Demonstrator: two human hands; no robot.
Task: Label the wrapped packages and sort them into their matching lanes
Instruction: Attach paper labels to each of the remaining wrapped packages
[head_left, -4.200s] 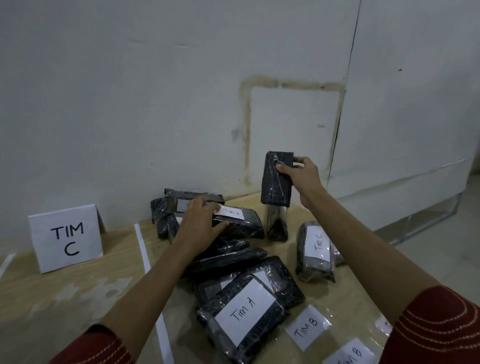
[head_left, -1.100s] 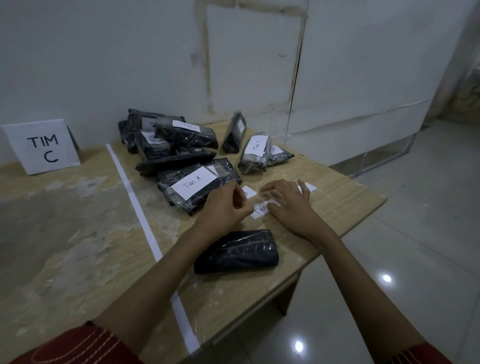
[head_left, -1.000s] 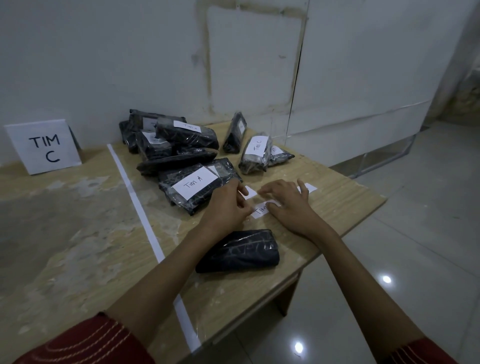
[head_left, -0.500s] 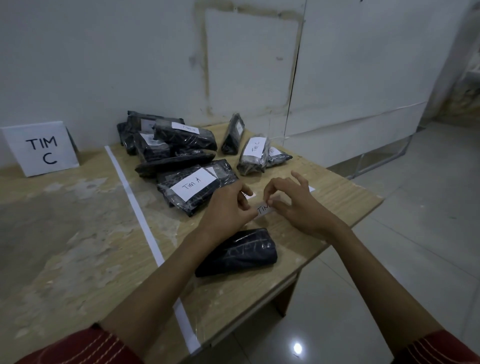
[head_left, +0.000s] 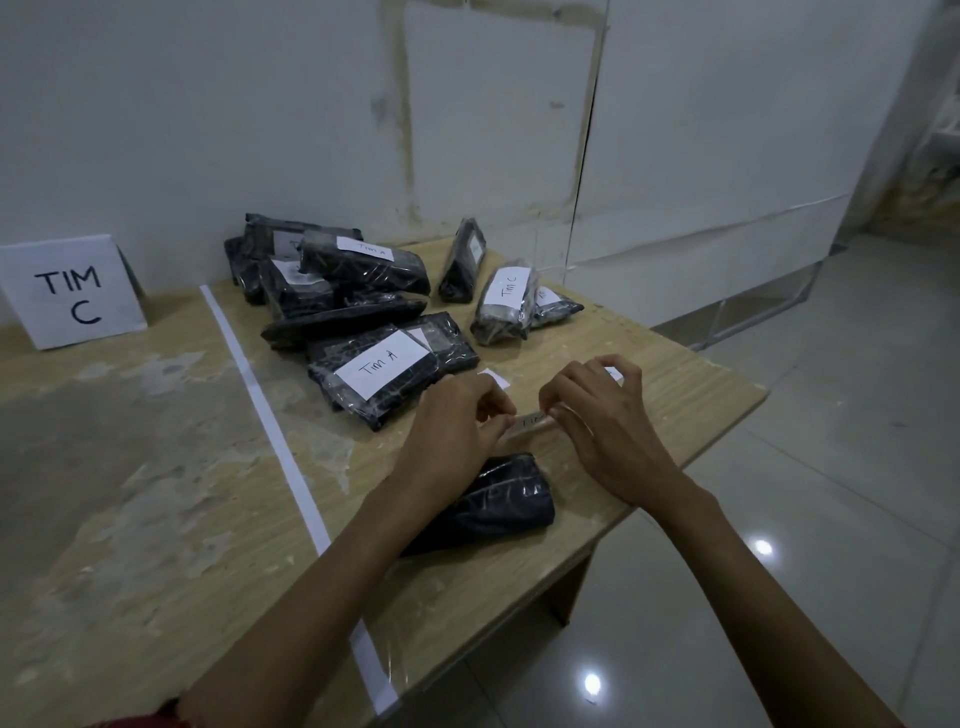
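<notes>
Pinching a small label between left hand and right hand, both grips narrow on its ends. Just below, at 6 o'clock, a plain black package lying flat on the counter; labelled pile of packages at 10 o'clock.

The left hand and right hand pinch opposite ends of a paper label just above an unlabelled black package on the wooden table. Labelled packages lie beyond; a "TIM C" sign stands left of the white tape line.
</notes>
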